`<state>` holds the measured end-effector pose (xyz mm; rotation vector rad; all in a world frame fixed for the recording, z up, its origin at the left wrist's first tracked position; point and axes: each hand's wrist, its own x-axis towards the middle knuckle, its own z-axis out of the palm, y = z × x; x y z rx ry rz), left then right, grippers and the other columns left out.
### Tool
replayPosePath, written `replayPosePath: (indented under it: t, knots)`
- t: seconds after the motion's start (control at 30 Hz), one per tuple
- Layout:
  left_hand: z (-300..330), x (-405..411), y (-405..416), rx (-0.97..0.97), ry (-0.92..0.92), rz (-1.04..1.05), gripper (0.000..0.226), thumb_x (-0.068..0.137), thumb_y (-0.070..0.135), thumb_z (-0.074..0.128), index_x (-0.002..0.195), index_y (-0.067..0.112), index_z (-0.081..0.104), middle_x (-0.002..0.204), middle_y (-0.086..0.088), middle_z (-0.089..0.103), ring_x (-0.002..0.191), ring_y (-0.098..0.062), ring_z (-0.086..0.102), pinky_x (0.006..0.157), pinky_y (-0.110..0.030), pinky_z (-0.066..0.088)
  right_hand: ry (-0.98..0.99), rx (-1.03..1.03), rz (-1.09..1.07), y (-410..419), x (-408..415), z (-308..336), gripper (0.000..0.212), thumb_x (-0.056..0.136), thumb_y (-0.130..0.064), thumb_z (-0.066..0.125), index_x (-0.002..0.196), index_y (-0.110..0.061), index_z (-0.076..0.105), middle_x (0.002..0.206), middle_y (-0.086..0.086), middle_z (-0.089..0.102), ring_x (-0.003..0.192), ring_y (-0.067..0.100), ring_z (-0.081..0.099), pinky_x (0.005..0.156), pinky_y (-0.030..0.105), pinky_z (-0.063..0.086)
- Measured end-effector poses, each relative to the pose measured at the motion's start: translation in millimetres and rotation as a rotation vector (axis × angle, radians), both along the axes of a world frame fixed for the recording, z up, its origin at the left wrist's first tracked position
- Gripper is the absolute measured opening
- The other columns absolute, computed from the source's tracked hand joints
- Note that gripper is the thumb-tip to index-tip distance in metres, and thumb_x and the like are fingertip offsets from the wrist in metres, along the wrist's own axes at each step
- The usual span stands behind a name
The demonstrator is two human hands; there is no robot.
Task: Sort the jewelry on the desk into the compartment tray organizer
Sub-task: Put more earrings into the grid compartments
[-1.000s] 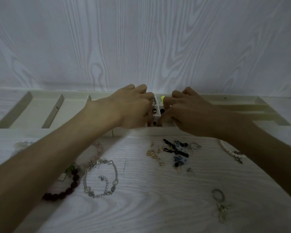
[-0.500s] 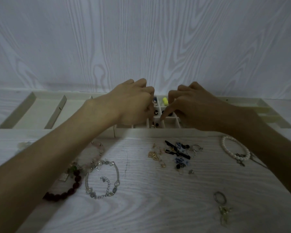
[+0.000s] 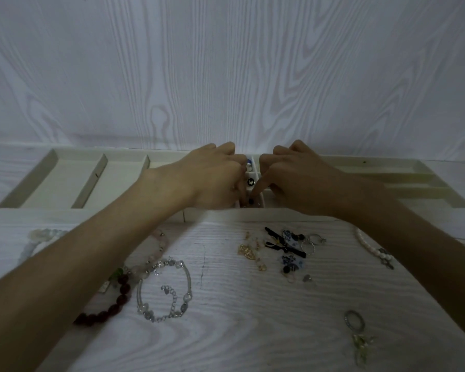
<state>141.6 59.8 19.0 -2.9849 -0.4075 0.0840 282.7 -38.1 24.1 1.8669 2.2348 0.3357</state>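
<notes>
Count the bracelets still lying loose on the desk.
5: a pale bead one far left, a pink bead one, a dark red bead one, a silver chain one, and a white pearl one at right. The arms may hide more.

A long cream compartment tray organizer (image 3: 78,181) lay along the desk's far edge, its wide left compartments bare. In its small middle cells sat a black butterfly-marked piece (image 3: 250,181) and a dark bead (image 3: 251,201). Unsorted nearer — a dark red bead bracelet (image 3: 113,302), a silver chain bracelet (image 3: 167,288), gold earrings (image 3: 249,249), a pearl bracelet (image 3: 371,245).
</notes>
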Motion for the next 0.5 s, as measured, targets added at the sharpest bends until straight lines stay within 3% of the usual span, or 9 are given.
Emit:
replayPosePath:
  t: [0.3,0.5]
  knots:
    - [1.4,-0.6,3.6,-0.027,-0.046,-0.023,0.025,0.094,0.033,0.046,0.103,0.031,0.069,0.1,0.01,0.048,0.088,-0.01,0.027,0.072,-0.024,0.022,0.058,0.005,-0.014,-2.7,2.6,3.7,0.039,0.094,-0.017,0.043,0.115,-0.045,0.06,0.086,-0.012,0.037,0.083,0.007,0.031,0.075,0.026,0.015]
    - [-0.9,4.0,4.2,-0.022,-0.094,0.012,0.024,0.093,0.031,0.046,0.098,0.019,0.066,0.1,0.005,0.053,0.087,-0.012,0.03,0.073,-0.025,0.023,0.073,0.007,-0.008,-4.9,3.1,4.3,0.042,0.092,-0.013,0.045,0.111,-0.047,0.062,0.089,-0.012,0.041,0.085,0.008,0.033,0.076,0.026,0.018]
